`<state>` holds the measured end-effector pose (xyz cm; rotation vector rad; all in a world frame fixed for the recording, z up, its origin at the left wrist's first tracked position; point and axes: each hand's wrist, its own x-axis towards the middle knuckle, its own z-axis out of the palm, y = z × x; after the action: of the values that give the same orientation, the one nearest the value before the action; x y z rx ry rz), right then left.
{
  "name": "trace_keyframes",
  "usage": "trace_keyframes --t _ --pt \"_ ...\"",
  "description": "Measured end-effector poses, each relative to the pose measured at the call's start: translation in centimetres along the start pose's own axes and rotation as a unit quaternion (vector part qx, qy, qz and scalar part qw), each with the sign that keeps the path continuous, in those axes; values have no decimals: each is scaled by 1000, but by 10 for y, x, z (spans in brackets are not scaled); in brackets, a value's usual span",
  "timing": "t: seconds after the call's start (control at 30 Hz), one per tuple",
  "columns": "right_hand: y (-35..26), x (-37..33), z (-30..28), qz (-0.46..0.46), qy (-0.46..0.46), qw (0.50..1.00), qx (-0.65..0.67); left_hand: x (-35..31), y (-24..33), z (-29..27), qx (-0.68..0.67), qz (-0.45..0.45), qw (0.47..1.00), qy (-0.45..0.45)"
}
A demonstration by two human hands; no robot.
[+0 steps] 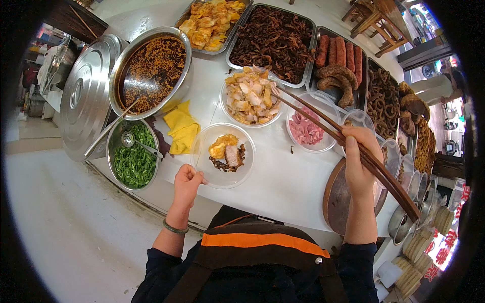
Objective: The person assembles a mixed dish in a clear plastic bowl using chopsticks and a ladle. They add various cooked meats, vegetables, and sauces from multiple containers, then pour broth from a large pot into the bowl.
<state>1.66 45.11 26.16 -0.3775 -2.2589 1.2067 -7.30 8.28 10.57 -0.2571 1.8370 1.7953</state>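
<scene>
The right hand (361, 164) grips chopsticks (386, 179); beyond its fingers we see their tips in meat (247, 98). The left hand (189, 184) curls at the bowl (200, 152) just ahead; whether its fingers pinch, we cannot tell.

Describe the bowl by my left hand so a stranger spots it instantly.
On the white table, find the steel pot of dark sauce. Right and nearer, past the yellow cloth, the left hand is at a clear bowl. Unlike the chopped-meat bowl behind it, it holds egg, dark shreds and meat.
</scene>
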Motion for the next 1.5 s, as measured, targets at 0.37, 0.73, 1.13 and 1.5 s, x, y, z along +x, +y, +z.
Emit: trace_keyframes --t 0.37,0.73,1.13,1.5 --pt "6 5 20 -46 21 998 -44 -1 -3 0 -5 4 1000 -6" --pt "-27 -25 -12 -142 39 982 -115 -3 -4 1 0 5 1000 10" --pt "-34 -69 16 178 -77 960 200 -8 -1 -8 -29 4 1000 7" --pt "-17 -55 -19 118 -16 973 199 -8 -1 -20 -30 2 1000 6"
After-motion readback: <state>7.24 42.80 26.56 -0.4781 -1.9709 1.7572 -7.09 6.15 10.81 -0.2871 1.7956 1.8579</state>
